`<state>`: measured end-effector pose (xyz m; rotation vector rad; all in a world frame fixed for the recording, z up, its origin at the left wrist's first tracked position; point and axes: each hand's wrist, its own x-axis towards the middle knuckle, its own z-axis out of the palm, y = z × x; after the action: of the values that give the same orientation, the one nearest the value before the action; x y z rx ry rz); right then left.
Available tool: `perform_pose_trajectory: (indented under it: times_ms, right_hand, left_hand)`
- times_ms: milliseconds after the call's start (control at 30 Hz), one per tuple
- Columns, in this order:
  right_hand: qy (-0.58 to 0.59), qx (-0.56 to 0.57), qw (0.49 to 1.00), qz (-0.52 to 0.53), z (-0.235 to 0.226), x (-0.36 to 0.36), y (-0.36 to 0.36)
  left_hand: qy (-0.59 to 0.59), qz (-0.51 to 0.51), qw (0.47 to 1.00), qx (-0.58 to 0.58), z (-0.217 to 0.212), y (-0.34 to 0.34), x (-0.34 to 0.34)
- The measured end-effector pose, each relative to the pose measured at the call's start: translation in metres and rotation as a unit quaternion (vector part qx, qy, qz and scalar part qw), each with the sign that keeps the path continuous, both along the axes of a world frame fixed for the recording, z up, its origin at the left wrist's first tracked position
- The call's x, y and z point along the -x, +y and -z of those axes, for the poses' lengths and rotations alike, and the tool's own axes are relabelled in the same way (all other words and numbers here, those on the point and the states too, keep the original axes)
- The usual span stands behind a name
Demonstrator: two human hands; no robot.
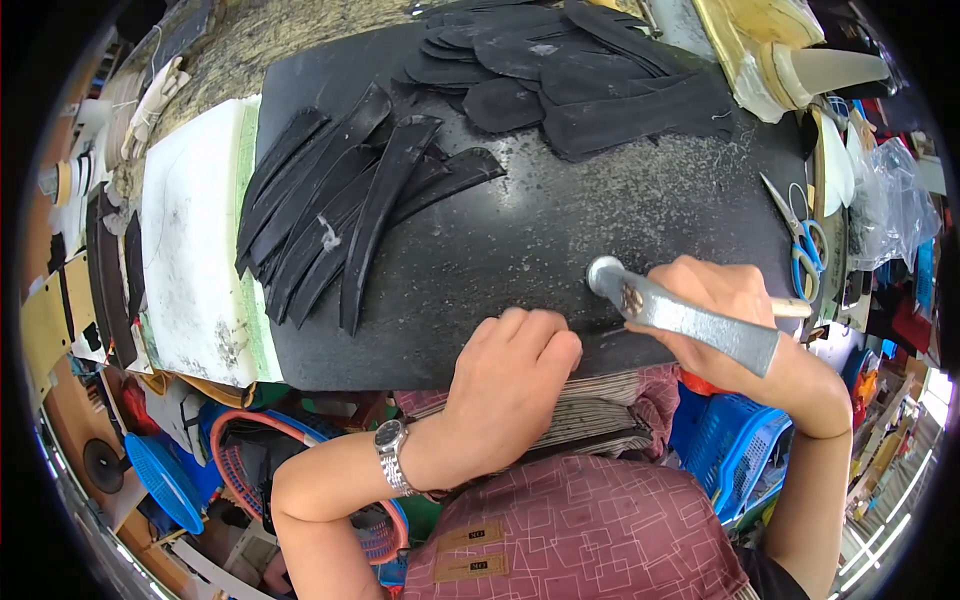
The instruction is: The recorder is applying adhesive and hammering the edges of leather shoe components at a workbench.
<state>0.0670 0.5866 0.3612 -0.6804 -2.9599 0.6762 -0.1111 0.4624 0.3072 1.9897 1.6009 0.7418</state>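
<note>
My right hand (712,300) is wrapped round the pale handle of a hammer (700,328). The hammer's silver head, with a round face at its left end, hangs over the black work mat (520,240) near its front edge. To the left of it, my left hand (515,365) rests at the mat's near edge, knuckles up and fingers curled under. Whatever those fingers pinch is hidden beneath the hand. Beyond my left hand lie several long black strips (385,205), perhaps leather, fanned in a loose bundle. A pile of wider black pieces (625,100) sits further back.
Blue-handled scissors (805,255) lie at the mat's right edge. Behind them stands a yellowish container (755,60) with a brush-like tool. A white board (195,245) flanks the mat on the left. Blue baskets (735,440) sit below the table's front edge.
</note>
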Motion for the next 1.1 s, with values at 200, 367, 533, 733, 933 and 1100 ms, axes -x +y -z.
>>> perform_pose_trajectory:
  times_ms: [200, 367, 533, 733, 933, 1100]
  right_hand:
    - [-0.067, 0.157, 0.983, -0.067, -0.004, -0.043, -0.032]
    - [-0.018, 0.117, 0.992, -0.041, -0.007, -0.053, -0.017]
    - [0.008, 0.083, 0.996, -0.028, 0.007, -0.04, -0.007]
    - [-0.021, 0.084, 0.995, -0.04, 0.002, -0.031, -0.005]
    - [-0.018, 0.066, 0.997, -0.04, -0.01, -0.02, 0.018]
    - [-0.026, 0.001, 0.995, -0.094, -0.003, -0.013, 0.017]
  left_hand:
    - [-0.371, -0.01, 0.9, 0.23, -0.027, 0.038, 0.016]
    - [-0.063, 0.12, 0.99, 0.024, 0.002, 0.048, 0.003]
    - [-0.038, 0.091, 0.995, -0.029, 0.009, 0.046, 0.002]
    - [-0.02, 0.14, 0.981, -0.13, 0.015, 0.042, 0.006]
    - [0.183, 0.206, 0.933, -0.233, 0.012, 0.036, 0.002]
    - [0.231, 0.229, 0.914, -0.241, 0.011, 0.035, -0.002]
